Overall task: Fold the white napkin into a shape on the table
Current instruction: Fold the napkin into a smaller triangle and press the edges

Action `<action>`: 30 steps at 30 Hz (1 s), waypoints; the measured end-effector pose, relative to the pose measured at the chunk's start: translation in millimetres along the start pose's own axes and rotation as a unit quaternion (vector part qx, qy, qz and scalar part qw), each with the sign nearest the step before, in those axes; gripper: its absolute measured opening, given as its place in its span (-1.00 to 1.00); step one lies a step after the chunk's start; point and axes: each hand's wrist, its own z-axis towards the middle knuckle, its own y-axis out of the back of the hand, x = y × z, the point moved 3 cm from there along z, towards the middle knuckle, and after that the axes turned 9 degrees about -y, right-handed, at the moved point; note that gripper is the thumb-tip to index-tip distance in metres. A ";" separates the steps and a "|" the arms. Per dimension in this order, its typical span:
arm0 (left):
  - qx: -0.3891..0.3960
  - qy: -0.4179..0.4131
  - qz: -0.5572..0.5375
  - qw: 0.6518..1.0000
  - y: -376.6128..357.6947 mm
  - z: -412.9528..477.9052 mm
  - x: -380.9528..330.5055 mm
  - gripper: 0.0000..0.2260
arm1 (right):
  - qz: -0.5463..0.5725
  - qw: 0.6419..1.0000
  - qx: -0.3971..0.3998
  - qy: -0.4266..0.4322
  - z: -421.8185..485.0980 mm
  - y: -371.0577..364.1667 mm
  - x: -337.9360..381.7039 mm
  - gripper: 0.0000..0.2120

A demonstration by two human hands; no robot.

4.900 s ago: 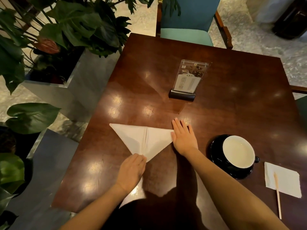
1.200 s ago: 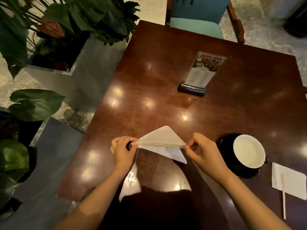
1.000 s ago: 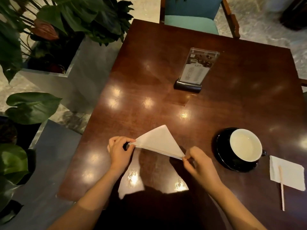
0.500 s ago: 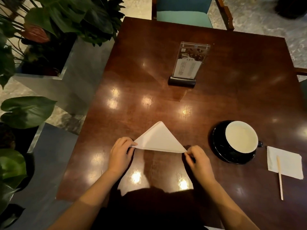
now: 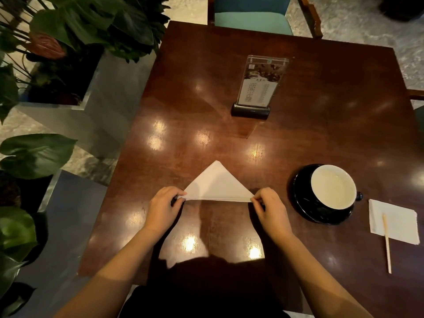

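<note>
The white napkin (image 5: pixel 216 183) is folded into a triangle on the dark wooden table (image 5: pixel 321 138), its point facing away from me and its long folded edge nearest me. My left hand (image 5: pixel 164 208) pinches the left corner of that edge. My right hand (image 5: pixel 268 208) pinches the right corner. The edge runs level between the two hands, just above or on the tabletop; I cannot tell which.
A black saucer (image 5: pixel 302 203) with a white cup (image 5: pixel 332 188) stands right of my right hand. Farther right lies a second napkin (image 5: pixel 399 220) with a wooden stirrer (image 5: pixel 386 243) on it. A menu stand (image 5: pixel 258 88) stands at mid-table. Plants (image 5: pixel 75 28) line the left side; a chair (image 5: pixel 252 16) is opposite.
The napkin lay flat with its point toward me; it has been folded and turned so the point faces away. Over the last second the tilted edge was levelled and lowered between my hands.
</note>
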 end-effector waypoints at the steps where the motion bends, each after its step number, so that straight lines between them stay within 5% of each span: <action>1: 0.001 0.000 0.000 1.000 0.0 0.1 0.4 -0.89 | 0.000 1.000 -0.005 0.006 -0.6 1.6 1.2 -0.86; 17: 0.040 -0.008 0.032 0.999 -5.2 1.0 -16.1 -0.78 | -0.022 0.998 0.006 0.064 -4.9 -0.8 -5.4 -0.87; 20: -0.009 -0.108 0.071 0.992 -7.9 10.4 -51.6 -0.63 | -0.037 0.996 0.011 0.084 -4.5 -0.2 -2.0 -0.88; 23: 0.059 -0.176 0.163 0.969 -40.3 31.0 -78.8 -0.57 | -0.049 0.995 0.012 0.083 -4.5 -1.0 -0.8 -0.89; 30: 0.143 -0.153 0.242 0.947 -80.5 38.9 -57.3 -0.53 | -0.047 0.997 -0.012 0.053 -1.8 2.2 -0.9 -0.87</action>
